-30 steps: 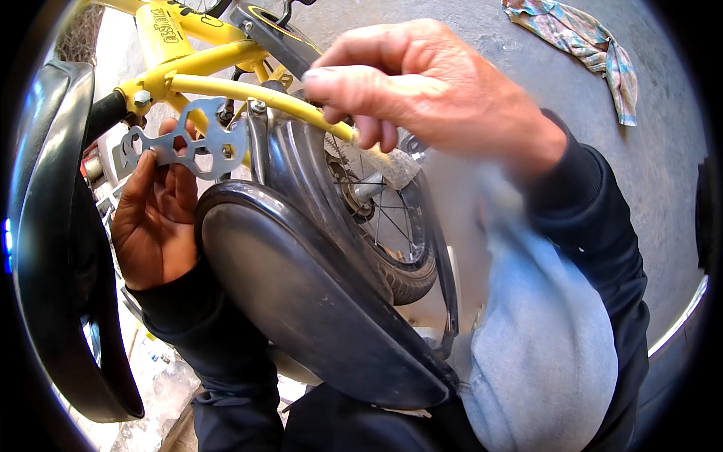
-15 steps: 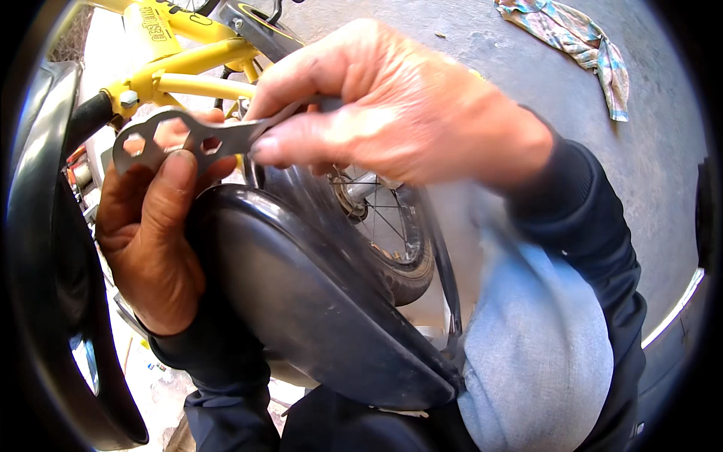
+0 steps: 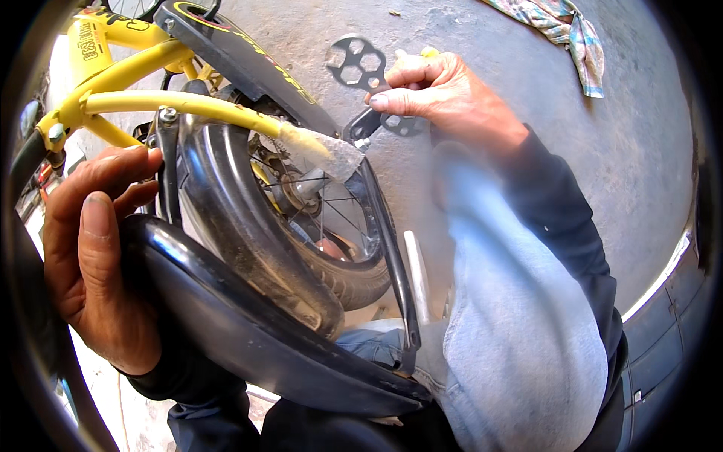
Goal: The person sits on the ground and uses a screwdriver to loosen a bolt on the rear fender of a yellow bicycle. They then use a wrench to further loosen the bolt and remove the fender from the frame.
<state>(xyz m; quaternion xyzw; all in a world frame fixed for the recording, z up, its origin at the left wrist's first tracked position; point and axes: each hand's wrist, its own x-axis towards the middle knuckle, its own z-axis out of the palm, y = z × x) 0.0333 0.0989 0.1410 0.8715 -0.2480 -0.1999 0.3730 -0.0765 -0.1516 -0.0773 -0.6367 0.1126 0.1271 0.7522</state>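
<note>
A small yellow bicycle (image 3: 143, 102) lies in front of me with its black-tyred wheel (image 3: 256, 233) turned toward me. My right hand (image 3: 440, 94) grips a flat metal multi-hole wrench (image 3: 360, 64) above the right side of the wheel, near the axle end. My left hand (image 3: 98, 256) rests open against the black mudguard (image 3: 248, 331) and the tyre on the left, fingers spread, holding nothing. A black chain guard (image 3: 241, 60) runs along the top of the wheel.
Grey concrete ground (image 3: 602, 196) spreads to the right. A checked cloth (image 3: 568, 30) lies at the top right. My knee in light blue trousers (image 3: 520, 354) fills the lower right. A dark curved tyre (image 3: 678, 301) edges the right rim.
The wrench passed from my left hand to my right. My right hand carried it from the left side to the right of the wheel. My left hand dropped onto the mudguard.
</note>
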